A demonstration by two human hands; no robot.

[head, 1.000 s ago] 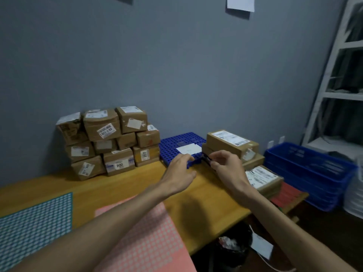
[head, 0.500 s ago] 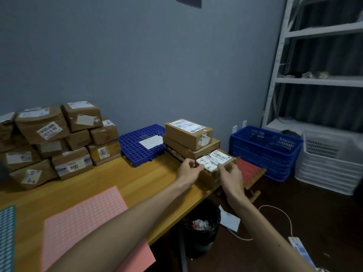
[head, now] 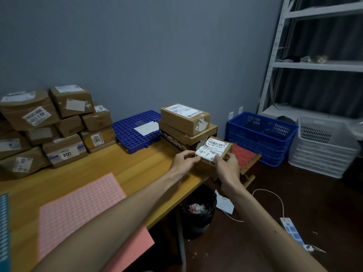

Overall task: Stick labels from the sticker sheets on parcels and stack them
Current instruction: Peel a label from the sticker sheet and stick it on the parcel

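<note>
A small brown parcel [head: 213, 154] with a white barcode label sits at the table's right end, just in front of a short stack of parcels [head: 185, 124]. My left hand [head: 183, 160] grips its left near corner and my right hand [head: 227, 165] grips its right near side. A pink sticker sheet [head: 78, 209] lies on the wooden table [head: 137, 173] near me, under my left forearm. A teal sticker sheet [head: 4, 228] shows at the left edge. A big pile of labelled parcels [head: 51, 128] stands at the back left.
A blue perforated tray [head: 137, 130] with a white slip lies against the wall. Right of the table are a red stool [head: 244, 157], a blue crate [head: 261, 137], a white basket [head: 322, 148] and a metal shelf [head: 314, 63]. A black bin [head: 198, 211] stands under the table; a power strip [head: 292, 232] lies on the floor.
Both hands moved from the parcel stack by the blue tray to the small parcel at the table's right end and now grip it. The view swung right.
</note>
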